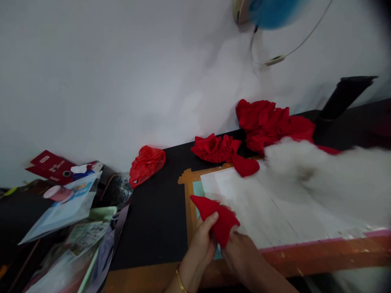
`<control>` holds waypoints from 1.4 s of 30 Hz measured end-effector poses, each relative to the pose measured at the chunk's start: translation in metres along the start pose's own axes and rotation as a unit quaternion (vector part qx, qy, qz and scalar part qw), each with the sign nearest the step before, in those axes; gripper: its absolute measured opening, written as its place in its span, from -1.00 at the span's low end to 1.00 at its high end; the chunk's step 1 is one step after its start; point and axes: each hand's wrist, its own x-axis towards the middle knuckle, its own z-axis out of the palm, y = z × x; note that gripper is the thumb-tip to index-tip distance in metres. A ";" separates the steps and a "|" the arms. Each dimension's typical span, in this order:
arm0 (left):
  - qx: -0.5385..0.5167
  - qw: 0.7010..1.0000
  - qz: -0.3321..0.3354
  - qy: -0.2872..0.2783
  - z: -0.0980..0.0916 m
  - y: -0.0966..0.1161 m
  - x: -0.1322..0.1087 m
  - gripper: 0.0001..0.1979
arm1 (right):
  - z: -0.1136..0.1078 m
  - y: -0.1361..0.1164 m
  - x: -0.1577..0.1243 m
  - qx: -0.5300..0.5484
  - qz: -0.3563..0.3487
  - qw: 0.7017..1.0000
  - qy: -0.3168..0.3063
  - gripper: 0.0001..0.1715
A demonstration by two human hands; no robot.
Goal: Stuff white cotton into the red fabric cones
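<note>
Both of my hands hold a small red fabric piece (218, 217) low in the middle of the view. My left hand (203, 244), with a gold bangle at the wrist, pinches its left side with the thumb on top. My right hand (241, 254) grips it from below on the right. The piece hangs just above a white sheet (275, 211) on the black table (155, 219). A heap of white stuffing (324, 179) lies on the sheet to the right. A red heart-shaped piece (246, 166) rests at the sheet's far edge.
Red ruffled fabric pieces (215, 147) and a larger pile (270, 122) lie near the wall. A red plastic bag (146, 162) sits left of them. Packets, papers and a pink tape roll (58, 193) clutter the left. A black post (342, 99) stands at right; a blue fan (271, 12) hangs above.
</note>
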 end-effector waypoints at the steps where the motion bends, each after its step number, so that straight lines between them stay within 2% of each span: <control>1: 0.001 1.000 0.001 -0.007 0.001 -0.001 -0.001 -0.68 | -0.002 -0.001 0.001 0.013 0.001 1.000 -0.025 -0.79; 4: -0.036 0.999 -0.016 0.019 -0.001 0.002 0.003 -0.70 | -0.015 -0.004 -0.001 0.098 -0.030 0.994 -0.022 -0.80; 8: -0.059 0.994 -0.014 0.093 -0.009 0.010 0.017 -0.71 | -0.027 0.001 -0.016 0.170 -0.083 0.977 0.095 -0.53; 11: -0.056 0.995 0.000 0.079 -0.014 0.011 0.023 -0.67 | -0.030 0.011 -0.026 0.184 -0.067 0.961 0.195 -0.48; 14: -0.050 0.997 -0.020 0.048 -0.014 0.007 0.022 -0.62 | -0.031 0.019 -0.023 0.160 -0.021 0.958 0.236 -0.51; 18: -0.047 0.997 -0.050 0.029 -0.003 0.000 0.013 -0.53 | -0.028 0.018 -0.004 0.036 -0.016 0.969 0.243 -0.57; 20: -0.049 0.997 -0.051 0.032 0.002 -0.001 0.009 -0.53 | -0.028 0.014 0.004 -0.015 0.007 0.974 0.224 -0.61; 23: -0.044 0.997 -0.035 0.054 0.007 -0.002 0.004 -0.54 | -0.029 0.007 0.010 -0.037 0.047 0.982 0.182 -0.63; 25: -0.033 0.997 -0.031 0.068 0.009 -0.002 0.003 -0.56 | -0.028 0.004 0.010 -0.043 0.053 0.982 0.175 -0.59; 27: -0.022 0.998 -0.030 0.057 0.010 -0.004 0.002 -0.57 | -0.025 0.004 0.010 -0.046 0.043 0.982 0.180 -0.61; 30: -0.014 0.998 -0.025 0.052 0.011 -0.011 0.002 -0.60 | -0.020 0.010 0.013 -0.027 0.031 0.977 0.207 -0.67; 33: -0.011 0.995 -0.023 0.094 0.012 -0.019 0.001 -0.63 | -0.018 0.020 0.016 0.022 0.021 0.963 0.269 -0.68; 35: -0.024 0.993 -0.020 0.111 0.012 -0.022 0.001 -0.62 | -0.018 0.024 0.014 0.060 0.008 0.955 0.289 -0.72; 39: -0.045 0.996 -0.015 0.079 0.010 -0.016 0.005 -0.55 | -0.018 0.023 0.006 0.126 -0.025 0.959 0.252 -0.70; 42: -0.054 0.995 -0.027 0.075 0.007 -0.009 0.009 -0.59 | -0.015 0.021 0.001 0.151 -0.031 0.959 0.238 -0.70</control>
